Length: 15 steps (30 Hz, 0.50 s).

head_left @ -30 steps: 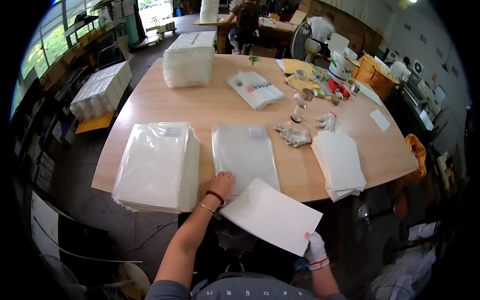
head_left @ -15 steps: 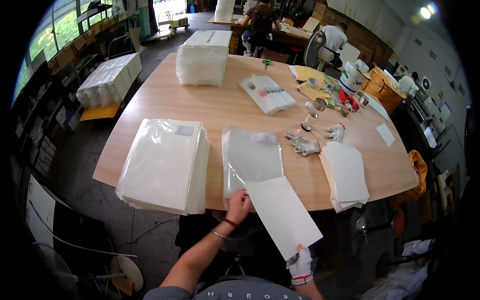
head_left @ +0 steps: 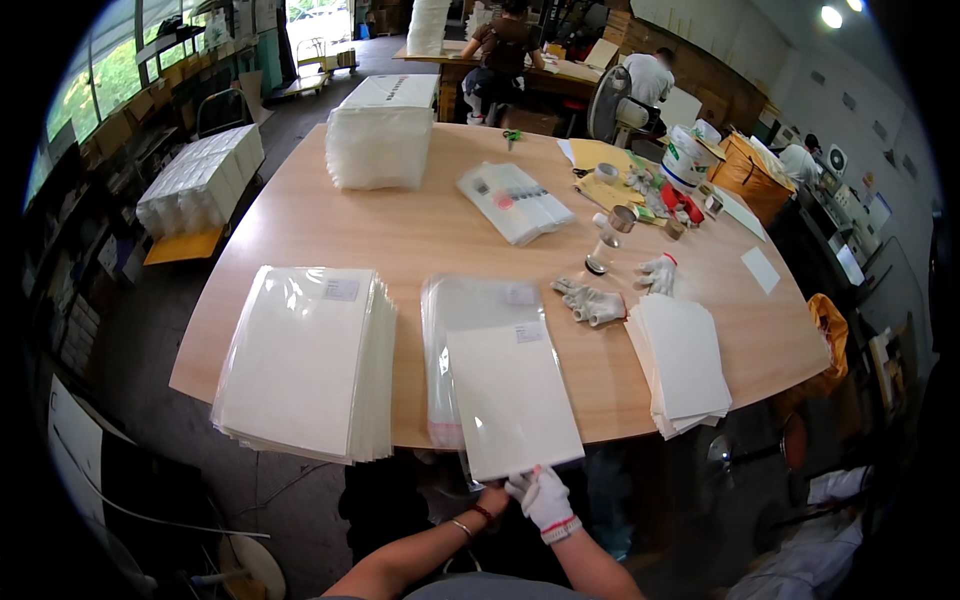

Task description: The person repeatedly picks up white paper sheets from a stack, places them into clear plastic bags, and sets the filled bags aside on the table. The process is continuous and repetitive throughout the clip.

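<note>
A clear plastic sleeve (head_left: 515,400) with a white sheet inside and a small label near its top lies tilted over a stack of clear sleeves (head_left: 440,350). Its lower end sticks out past the table's front edge. My right hand (head_left: 543,500), in a white glove, is closed on that lower edge with the thumb on top. Bare and wearing bracelets, my left hand (head_left: 492,500) is closed at the same edge, just left of the glove; its fingertips are partly hidden. Left of these lies a thick pile of filled sleeves (head_left: 295,360); to the right is a stack of white sheets (head_left: 680,355).
White gloves (head_left: 592,302), a clear bottle (head_left: 603,248) and a packet of printed bags (head_left: 515,203) lie farther back. A tall stack of packed sleeves (head_left: 380,145) stands at the far left, green scissors (head_left: 512,136) nearby. Two people (head_left: 505,50) work at another table.
The white sheet has gone from partly outside to inside the clear sleeve. My right hand has moved left and up to the sleeve's lower edge; my left hand has dropped down beside it.
</note>
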Each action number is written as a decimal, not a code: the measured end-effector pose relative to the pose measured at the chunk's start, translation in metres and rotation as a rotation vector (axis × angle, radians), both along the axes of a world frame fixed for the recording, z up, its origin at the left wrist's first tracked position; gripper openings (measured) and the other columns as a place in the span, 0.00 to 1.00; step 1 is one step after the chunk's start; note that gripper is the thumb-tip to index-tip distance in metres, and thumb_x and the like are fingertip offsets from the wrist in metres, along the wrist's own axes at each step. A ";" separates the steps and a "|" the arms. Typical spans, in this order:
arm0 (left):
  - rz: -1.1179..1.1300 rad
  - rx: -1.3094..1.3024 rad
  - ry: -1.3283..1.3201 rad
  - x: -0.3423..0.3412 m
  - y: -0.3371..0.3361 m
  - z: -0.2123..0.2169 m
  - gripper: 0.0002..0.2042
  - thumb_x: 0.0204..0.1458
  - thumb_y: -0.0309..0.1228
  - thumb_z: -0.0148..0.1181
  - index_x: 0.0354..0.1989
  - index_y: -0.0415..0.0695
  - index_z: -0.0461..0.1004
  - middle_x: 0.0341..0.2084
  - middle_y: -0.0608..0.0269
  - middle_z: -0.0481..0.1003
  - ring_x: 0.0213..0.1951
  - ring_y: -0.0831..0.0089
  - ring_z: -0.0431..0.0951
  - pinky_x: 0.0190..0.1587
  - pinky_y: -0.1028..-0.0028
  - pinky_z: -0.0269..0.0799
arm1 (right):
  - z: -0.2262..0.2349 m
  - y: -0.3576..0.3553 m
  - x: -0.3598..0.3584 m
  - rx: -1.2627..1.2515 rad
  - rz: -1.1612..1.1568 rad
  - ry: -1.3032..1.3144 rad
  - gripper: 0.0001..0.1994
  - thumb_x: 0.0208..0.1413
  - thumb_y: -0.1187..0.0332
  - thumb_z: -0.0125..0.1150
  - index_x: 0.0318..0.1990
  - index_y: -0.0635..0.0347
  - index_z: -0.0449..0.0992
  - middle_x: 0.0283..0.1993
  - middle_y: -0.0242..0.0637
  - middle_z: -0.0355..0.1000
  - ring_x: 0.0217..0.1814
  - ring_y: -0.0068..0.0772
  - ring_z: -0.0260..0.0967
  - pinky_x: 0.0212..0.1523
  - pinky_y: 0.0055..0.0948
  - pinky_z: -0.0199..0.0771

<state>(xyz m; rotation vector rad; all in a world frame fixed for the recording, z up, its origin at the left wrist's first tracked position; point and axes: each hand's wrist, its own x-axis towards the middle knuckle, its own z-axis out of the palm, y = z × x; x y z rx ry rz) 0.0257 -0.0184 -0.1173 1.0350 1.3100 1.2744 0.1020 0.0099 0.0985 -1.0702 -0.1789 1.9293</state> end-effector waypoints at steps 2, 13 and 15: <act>-0.140 -0.398 -0.296 -0.021 0.014 0.108 0.13 0.48 0.29 0.51 0.43 0.39 0.67 0.40 0.56 0.70 0.43 0.66 0.69 0.45 0.70 0.65 | -0.016 0.021 0.004 0.107 -0.021 0.075 0.07 0.55 0.66 0.42 0.37 0.59 0.64 0.38 0.42 0.68 0.38 0.42 0.69 0.40 0.43 0.72; -0.025 -0.349 -0.379 -0.111 -0.016 0.168 0.15 0.54 0.36 0.48 0.43 0.39 0.71 0.33 0.67 0.73 0.36 0.80 0.69 0.40 0.80 0.64 | 0.024 0.002 -0.011 0.772 0.634 -0.993 0.06 0.49 0.69 0.53 0.29 0.62 0.70 0.25 0.41 0.68 0.25 0.34 0.67 0.26 0.30 0.69; -0.099 -0.484 -0.344 -0.118 -0.016 0.163 0.17 0.55 0.39 0.45 0.43 0.40 0.71 0.35 0.66 0.73 0.38 0.78 0.70 0.42 0.79 0.64 | 0.027 0.004 -0.038 1.226 0.482 -1.258 0.04 0.44 0.71 0.55 0.25 0.62 0.71 0.27 0.44 0.66 0.30 0.41 0.66 0.30 0.33 0.67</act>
